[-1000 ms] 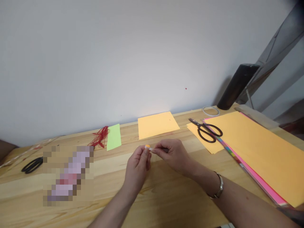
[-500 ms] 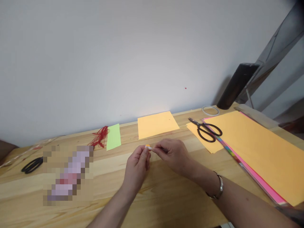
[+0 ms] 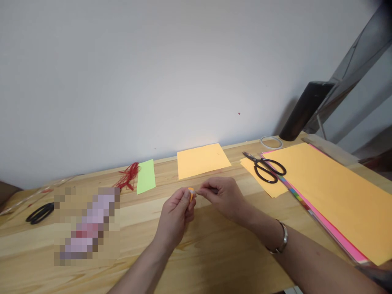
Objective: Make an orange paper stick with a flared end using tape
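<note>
The left hand [image 3: 176, 210] has its fingers closed on a small orange piece [image 3: 191, 196], above the table [image 3: 137, 228]. The right hand [image 3: 225, 198] has its fingertips pinched together beside this piece.

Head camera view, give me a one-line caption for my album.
Left hand holding an orange piece, right hand close beside it, over a wooden table with scissors, red string and green paper.

Cannot make out the tiny orange and white piece [image 3: 191, 190], partly covered by the left hand [image 3: 176, 209], nor the blades of the far-left scissors [image 3: 41, 213] under the blurred patch [image 3: 92, 224]; cannot see the large orange sheet [image 3: 333, 196] beyond the right edge
</note>
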Motion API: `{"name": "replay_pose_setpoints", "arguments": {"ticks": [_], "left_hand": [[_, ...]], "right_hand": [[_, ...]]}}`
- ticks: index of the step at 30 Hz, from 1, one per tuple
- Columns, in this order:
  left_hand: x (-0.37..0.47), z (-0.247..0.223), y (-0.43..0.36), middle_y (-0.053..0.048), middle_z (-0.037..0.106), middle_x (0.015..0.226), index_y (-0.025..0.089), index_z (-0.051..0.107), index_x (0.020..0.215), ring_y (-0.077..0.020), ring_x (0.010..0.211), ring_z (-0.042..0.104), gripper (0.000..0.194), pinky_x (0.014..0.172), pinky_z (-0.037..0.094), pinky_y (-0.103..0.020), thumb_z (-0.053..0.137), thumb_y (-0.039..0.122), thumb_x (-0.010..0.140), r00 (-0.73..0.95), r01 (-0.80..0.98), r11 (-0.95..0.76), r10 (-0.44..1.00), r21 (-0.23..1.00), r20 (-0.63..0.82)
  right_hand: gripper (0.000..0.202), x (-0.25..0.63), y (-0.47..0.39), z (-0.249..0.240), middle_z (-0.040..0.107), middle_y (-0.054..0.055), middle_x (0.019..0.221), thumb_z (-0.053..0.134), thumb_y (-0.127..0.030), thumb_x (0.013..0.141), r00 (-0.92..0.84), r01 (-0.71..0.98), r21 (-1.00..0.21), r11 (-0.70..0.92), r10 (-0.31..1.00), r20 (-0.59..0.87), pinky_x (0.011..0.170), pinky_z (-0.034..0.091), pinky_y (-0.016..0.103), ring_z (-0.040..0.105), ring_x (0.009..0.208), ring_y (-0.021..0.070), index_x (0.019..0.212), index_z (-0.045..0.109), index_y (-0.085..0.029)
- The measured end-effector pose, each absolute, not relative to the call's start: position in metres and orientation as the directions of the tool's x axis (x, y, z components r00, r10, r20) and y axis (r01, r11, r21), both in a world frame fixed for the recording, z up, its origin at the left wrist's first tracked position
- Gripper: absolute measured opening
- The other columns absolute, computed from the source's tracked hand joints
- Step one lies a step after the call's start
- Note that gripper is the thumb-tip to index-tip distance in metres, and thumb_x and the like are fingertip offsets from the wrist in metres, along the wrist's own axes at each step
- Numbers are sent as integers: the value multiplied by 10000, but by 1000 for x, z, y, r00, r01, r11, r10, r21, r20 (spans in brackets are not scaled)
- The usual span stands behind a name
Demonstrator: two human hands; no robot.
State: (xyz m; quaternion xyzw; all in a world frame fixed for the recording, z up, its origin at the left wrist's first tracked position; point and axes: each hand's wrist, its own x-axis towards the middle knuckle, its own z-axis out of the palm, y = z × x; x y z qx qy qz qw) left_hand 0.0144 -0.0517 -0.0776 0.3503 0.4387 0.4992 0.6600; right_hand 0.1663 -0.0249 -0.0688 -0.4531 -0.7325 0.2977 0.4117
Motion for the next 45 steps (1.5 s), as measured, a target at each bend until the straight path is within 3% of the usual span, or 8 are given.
{"name": "replay_pose_setpoints", "arguments": {"ticks": [12,17,22,25,31,37,40,45], "left_hand": [[1,-81,-49,68,364,451,149,483,611,-20,377,194,337,375,143,-156,578,400,814,410,-373,417,875,829,-256],[1,-81,-50,38,477,487,154,541,706,-27,345,253,272,346,206,-160,554,399,823,464,-284,393,855,874,-233],[3,-76,-50,17,548,559,165,527,734,-92,444,487,282,459,405,-227,484,408,871,386,-82,185,912,979,-139],[4,-72,-50,15,569,560,169,506,775,-101,494,529,282,494,394,-216,439,415,897,349,39,115,929,993,-121],[7,-73,-50,30,613,611,209,445,896,-103,459,519,247,435,373,-205,446,455,882,287,12,135,949,991,-132],[4,-77,-48,-48,674,898,178,601,905,-167,761,630,268,705,514,-305,526,427,837,137,161,61,987,985,-84],[4,-78,-48,-30,660,813,182,636,903,-171,782,623,259,732,508,-304,541,411,827,111,132,57,991,990,-71],[8,-82,-47,44,503,601,183,617,950,-94,521,490,278,537,451,-240,523,422,842,123,-13,116,986,993,-114]], "right_hand": [[111,168,-24,-65,664,-15,624,661,-264,762,-302,218,-922,318,921,246,547,394,200,530,578,94,712,715,-181],[94,169,-24,-61,669,-11,627,654,-227,758,-345,180,-941,287,914,213,556,415,199,550,591,98,712,720,-179],[106,171,-24,-63,666,-21,639,639,-249,786,-341,257,-904,341,907,245,563,407,198,558,600,92,727,710,-195],[127,171,-23,-66,659,-21,645,626,-272,805,-338,343,-850,400,897,286,561,384,203,546,598,88,742,709,-200],[155,170,-24,-67,640,-33,624,603,-267,825,-313,428,-782,453,886,341,548,344,200,514,569,70,720,694,-198],[122,171,-24,-65,671,-33,677,605,-215,811,-306,512,-724,463,885,350,577,344,199,552,614,77,722,687,-206],[128,171,-25,-66,666,-29,672,600,-226,820,-304,528,-698,483,875,376,583,343,200,546,609,77,722,679,-203],[156,169,-26,-67,646,-26,647,594,-266,833,-291,535,-695,480,877,382,561,329,200,523,580,73,719,673,-194]]}}
